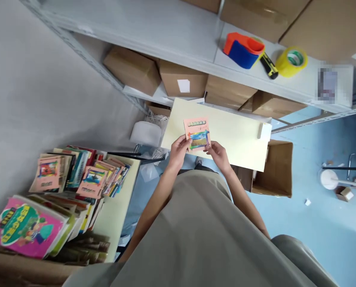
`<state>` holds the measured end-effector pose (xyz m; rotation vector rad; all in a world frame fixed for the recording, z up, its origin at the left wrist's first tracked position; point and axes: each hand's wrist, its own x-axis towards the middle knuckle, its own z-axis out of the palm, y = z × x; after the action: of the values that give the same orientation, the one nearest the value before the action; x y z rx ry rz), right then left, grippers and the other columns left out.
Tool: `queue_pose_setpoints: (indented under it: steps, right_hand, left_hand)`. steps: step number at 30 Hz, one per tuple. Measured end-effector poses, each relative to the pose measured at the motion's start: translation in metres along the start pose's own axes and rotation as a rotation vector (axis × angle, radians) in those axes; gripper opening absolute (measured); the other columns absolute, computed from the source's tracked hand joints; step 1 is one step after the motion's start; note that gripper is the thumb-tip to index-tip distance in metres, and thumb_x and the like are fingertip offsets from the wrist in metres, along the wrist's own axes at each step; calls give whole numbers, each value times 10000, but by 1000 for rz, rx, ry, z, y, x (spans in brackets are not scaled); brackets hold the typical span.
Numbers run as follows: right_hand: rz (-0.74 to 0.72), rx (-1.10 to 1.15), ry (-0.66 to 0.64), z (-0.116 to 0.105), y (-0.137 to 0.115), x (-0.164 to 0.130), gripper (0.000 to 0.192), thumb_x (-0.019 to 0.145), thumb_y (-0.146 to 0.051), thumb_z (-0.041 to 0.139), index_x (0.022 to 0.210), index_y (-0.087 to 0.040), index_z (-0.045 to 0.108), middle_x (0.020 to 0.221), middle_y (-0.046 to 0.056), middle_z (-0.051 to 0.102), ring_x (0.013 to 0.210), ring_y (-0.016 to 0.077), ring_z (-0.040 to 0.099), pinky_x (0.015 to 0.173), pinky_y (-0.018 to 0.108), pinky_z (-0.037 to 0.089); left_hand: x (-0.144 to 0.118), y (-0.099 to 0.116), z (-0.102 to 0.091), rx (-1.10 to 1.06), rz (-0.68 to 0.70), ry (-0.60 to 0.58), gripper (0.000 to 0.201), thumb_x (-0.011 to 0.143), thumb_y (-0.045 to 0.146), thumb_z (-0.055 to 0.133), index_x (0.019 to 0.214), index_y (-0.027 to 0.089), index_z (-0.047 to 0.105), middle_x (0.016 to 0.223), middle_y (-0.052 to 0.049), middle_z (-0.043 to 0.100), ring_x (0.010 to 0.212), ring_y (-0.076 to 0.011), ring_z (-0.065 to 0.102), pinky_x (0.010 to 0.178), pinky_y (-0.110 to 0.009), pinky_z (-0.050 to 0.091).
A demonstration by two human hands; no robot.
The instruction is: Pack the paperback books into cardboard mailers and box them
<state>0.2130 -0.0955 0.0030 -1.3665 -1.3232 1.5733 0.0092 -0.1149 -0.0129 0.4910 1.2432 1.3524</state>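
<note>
Held over the pale yellow table point(240, 135) is a small pink book point(196, 126) with a landscape picture framed in bright colours on its cover. My left hand point(179, 150) grips its lower left edge, thumb across the cover. At the lower right corner my right hand point(218, 154) pinches the same book between thumb and fingers. The cover faces up toward me; its back is hidden. A small white box point(264, 131) stands at the table's right end.
Books, including a pink one point(92, 181) and a magenta one point(27, 227), are piled on a side table point(118, 215) at left. Shelving ahead bears cardboard boxes point(184, 75), yellow tape point(291, 61) and a box cutter point(268, 65). An open carton point(281, 169) stands right.
</note>
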Motion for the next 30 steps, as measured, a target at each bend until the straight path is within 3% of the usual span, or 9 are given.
queue_pose_setpoints:
  steps: [4, 6, 9, 14, 17, 20, 22, 26, 30]
  right_hand:
    - [-171, -248, 257, -51, -1, 6, 461, 1020, -681, 765, 1254, -284, 780, 1354, 151, 813, 1234, 327, 746, 1018, 529, 681]
    - [-204, -266, 270, -61, -7, 7, 361, 1074, -614, 721, 1246, -309, 812, 1400, 146, 808, 1331, 346, 706, 1117, 565, 657]
    - [-161, -129, 198, -59, -19, 11, 350, 1046, -607, 801, 1252, -327, 841, 1378, 119, 828, 1298, 341, 731, 1135, 527, 655]
    - [-83, 36, 191, -48, -27, 21, 532, 896, -634, 961, 1305, -328, 812, 1298, 88, 836, 1213, 327, 774, 1050, 459, 655]
    - [-59, 6, 209, -59, -28, 27, 407, 978, -694, 853, 1091, -306, 808, 975, 45, 794, 958, 267, 745, 913, 399, 631]
    - [-69, 5, 156, -75, -30, 31, 510, 988, -773, 798, 883, -278, 738, 786, 4, 674, 765, 200, 621, 740, 343, 568]
    - [-75, 80, 93, -81, -32, 33, 546, 963, -803, 813, 886, -267, 747, 779, -3, 669, 753, 189, 607, 701, 330, 550]
    - [-40, 210, 31, -81, -32, 37, 549, 886, -803, 900, 958, -267, 809, 811, 10, 737, 865, 239, 712, 766, 358, 611]
    - [-4, 233, 17, -78, -24, 43, 545, 886, -780, 911, 1075, -273, 845, 960, 48, 846, 993, 285, 794, 883, 414, 676]
  left_hand:
    - [10, -13, 51, 42, 1, 14, 661, 752, 641, 1043, 1226, 221, 852, 1249, -104, 893, 1130, -295, 838, 885, -344, 666]
    - [8, -18, 69, 61, 29, 16, 645, 767, 642, 1039, 1228, 231, 856, 1268, -103, 892, 1170, -300, 838, 976, -386, 679]
    - [2, -23, 92, 115, 63, 11, 608, 802, 664, 1011, 1203, 230, 870, 1270, -113, 890, 1180, -307, 838, 1031, -431, 688]
    - [-12, -21, 116, 297, 163, -53, 499, 901, 623, 941, 1209, 234, 890, 1322, -119, 860, 1214, -302, 828, 1072, -455, 705]
    - [-13, -16, 113, 371, 197, -129, 484, 926, 565, 927, 1300, 264, 870, 1446, -124, 803, 1289, -289, 796, 1044, -408, 712]
    - [-4, -12, 98, 368, 167, -31, 590, 909, 590, 942, 1375, 250, 819, 1440, -151, 797, 1263, -291, 785, 1022, -404, 699]
    - [4, -10, 86, 352, 123, 34, 674, 864, 632, 975, 1377, 230, 802, 1422, -167, 804, 1249, -302, 780, 1031, -416, 680]
    - [10, -7, 70, 294, 6, -69, 616, 883, 728, 927, 1176, 192, 854, 1208, -134, 859, 1167, -279, 789, 1077, -402, 632]
    - [9, -9, 68, 268, -2, -21, 573, 844, 732, 949, 1069, 211, 869, 1041, -65, 858, 957, -212, 773, 928, -335, 634]
